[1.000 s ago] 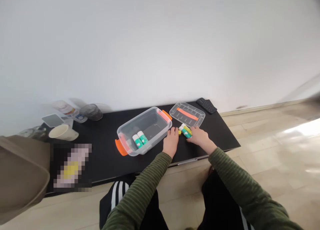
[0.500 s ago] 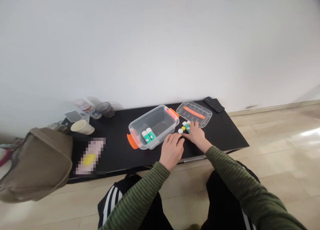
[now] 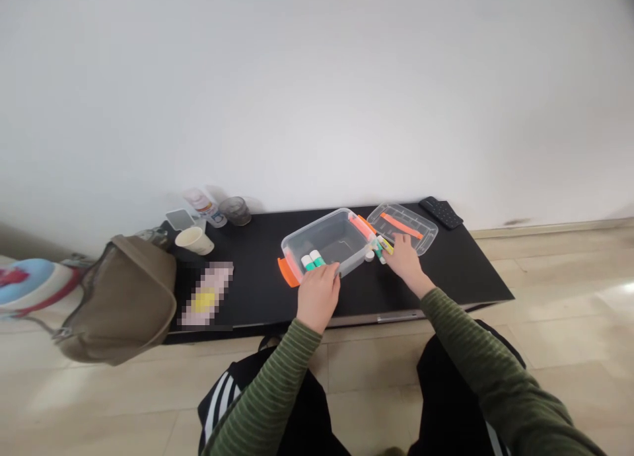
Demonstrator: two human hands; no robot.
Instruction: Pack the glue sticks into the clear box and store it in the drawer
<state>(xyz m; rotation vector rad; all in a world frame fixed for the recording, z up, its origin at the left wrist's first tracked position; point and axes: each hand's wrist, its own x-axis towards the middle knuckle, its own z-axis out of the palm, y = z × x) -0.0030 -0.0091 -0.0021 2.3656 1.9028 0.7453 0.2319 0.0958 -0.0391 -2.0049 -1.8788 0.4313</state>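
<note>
A clear plastic box [image 3: 324, 234] with orange latches stands uncovered on the black table. Inside, at its left end, lie two green glue sticks [image 3: 313, 260] with white caps, partly behind my left hand [image 3: 318, 294]. That hand is closed over the box's near rim. My right hand [image 3: 405, 263] is just beyond the box's right end, its fingers closed around a yellow-labelled glue stick [image 3: 385, 245]. A green glue stick [image 3: 380, 252] is beside it, against the fingers. Below them a white cap [image 3: 369, 256] shows near the box's corner.
The clear lid [image 3: 403, 226] with an orange handle lies right of the box, and a black keyboard [image 3: 440, 211] behind it. To the left are a paper cup [image 3: 195, 240], a dark glass [image 3: 235, 210], a spray bottle [image 3: 205, 207] and a brown bag [image 3: 119, 297].
My left hand has moved left from beside the glue sticks onto the box's near rim. My right hand's fingers have closed on the yellow-labelled stick. The camera view has shifted.
</note>
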